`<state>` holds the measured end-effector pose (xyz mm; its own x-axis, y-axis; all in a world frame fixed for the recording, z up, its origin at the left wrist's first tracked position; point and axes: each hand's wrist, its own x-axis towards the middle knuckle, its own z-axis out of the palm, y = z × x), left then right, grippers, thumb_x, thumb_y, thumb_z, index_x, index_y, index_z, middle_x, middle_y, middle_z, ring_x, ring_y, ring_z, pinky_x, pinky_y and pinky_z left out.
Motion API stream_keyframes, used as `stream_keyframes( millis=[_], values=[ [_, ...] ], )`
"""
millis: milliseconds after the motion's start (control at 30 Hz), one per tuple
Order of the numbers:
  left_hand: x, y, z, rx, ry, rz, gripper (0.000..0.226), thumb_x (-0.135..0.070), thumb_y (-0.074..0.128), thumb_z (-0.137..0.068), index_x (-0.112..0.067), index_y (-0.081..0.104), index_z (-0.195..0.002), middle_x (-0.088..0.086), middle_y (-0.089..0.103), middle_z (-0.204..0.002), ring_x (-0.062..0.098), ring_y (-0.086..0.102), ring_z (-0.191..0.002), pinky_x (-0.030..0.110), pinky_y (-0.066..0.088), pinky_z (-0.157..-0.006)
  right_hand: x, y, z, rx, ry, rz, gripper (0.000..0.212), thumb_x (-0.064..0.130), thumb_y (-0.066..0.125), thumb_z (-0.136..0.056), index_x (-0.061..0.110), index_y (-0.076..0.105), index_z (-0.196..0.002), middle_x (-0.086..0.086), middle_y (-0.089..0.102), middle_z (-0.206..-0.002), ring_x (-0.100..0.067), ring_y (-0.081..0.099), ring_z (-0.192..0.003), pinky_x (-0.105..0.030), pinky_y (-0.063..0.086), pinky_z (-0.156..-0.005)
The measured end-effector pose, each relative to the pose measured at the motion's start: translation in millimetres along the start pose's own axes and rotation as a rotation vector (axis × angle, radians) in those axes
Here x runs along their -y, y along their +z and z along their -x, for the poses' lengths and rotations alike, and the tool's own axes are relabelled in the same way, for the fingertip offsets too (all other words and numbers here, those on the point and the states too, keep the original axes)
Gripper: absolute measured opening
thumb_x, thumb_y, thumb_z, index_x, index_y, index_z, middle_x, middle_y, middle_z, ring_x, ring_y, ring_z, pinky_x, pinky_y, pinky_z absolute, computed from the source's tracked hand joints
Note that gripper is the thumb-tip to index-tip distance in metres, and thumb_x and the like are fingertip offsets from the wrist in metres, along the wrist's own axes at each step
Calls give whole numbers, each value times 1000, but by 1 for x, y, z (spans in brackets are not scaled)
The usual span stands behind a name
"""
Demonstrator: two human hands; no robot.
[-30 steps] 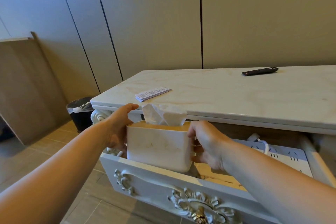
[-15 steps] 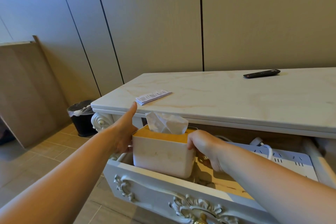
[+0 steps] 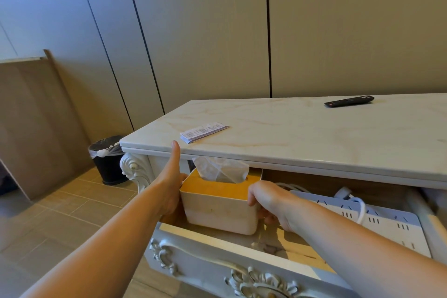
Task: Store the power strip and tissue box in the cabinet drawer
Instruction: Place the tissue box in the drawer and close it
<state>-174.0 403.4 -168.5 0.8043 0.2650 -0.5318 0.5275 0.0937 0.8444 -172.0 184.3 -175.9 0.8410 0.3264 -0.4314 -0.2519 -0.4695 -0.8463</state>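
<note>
A white tissue box with a wooden lid and a tissue sticking up sits in the left part of the open drawer, its top tucked under the cabinet's edge. My left hand presses its left side, thumb pointing up. On the box's right side my right hand grips it, fingers curled around the wall. The white power strip lies flat in the drawer's right part, its cable coiled on top.
The marble cabinet top carries a folded paper slip near the left front and a black remote at the back right. A black bin stands on the tiled floor to the left. Carved ornaments decorate the drawer front.
Both hands have lowered the tissue box into the drawer and pushed it farther back under the cabinet top. My left thumb has risen upright.
</note>
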Motion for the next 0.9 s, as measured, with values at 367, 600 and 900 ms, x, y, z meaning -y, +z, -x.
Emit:
stream_keyframes(
  millis=[367,600,900],
  values=[
    [13,11,-5,33,204,1,108,-91,13,-69,-6,71,-102,21,72,-105,32,67,-100,41,52,-83,-16,3,-22,-9,-97,-138,81,16,48,-80,24,12,-152,-11,35,-131,-24,65,-71,-31,57,-67],
    [15,16,-4,-39,341,-95,98,-82,9,-80,-16,45,-141,12,59,-133,20,64,-105,28,54,-80,-20,7,-24,8,-117,-163,88,20,49,-77,27,7,-153,-9,33,-125,-29,65,-94,-29,59,-73],
    [28,-7,-72,-208,197,-262,137,-108,13,-32,-33,39,-144,8,34,-153,29,25,-143,56,13,-115,-17,6,-20,-23,-113,-125,69,20,49,-80,16,27,-146,-20,36,-145,-24,66,-78,-29,58,-67]
  ],
)
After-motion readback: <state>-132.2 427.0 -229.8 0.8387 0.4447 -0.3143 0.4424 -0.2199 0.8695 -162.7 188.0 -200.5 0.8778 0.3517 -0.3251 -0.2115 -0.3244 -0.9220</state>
